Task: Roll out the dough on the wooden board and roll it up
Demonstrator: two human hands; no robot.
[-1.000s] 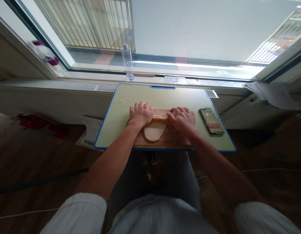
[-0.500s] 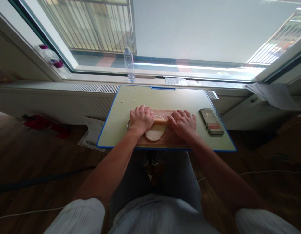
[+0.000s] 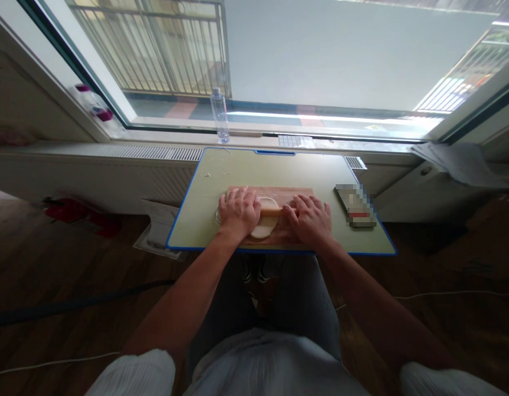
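A wooden rolling pin [image 3: 271, 211] lies crosswise over a flat, pale round of dough [image 3: 265, 228]. Dough shows on both the far and near sides of the pin. My left hand [image 3: 239, 212] is wrapped over the pin's left end. At the other end, my right hand [image 3: 310, 217] presses on the pin with its fingers bent forward over it. The dough rests on a brown wooden board [image 3: 293, 192], which sits on a pale green folding tabletop [image 3: 316, 168] with a blue rim. A metal ring partly shows beside my left hand.
A phone [image 3: 355, 206], partly pixelated, lies on the tabletop's right side. Small dough scraps [image 3: 208, 175] are at the left. On the windowsill stands a clear bottle [image 3: 220, 118]; another bottle [image 3: 93, 103] with purple parts is further left. Papers [image 3: 456, 159] lie at the right.
The rolling pin has come a little nearer to me under both hands, and more of the dough's far part now shows. The camera view has shifted slightly.
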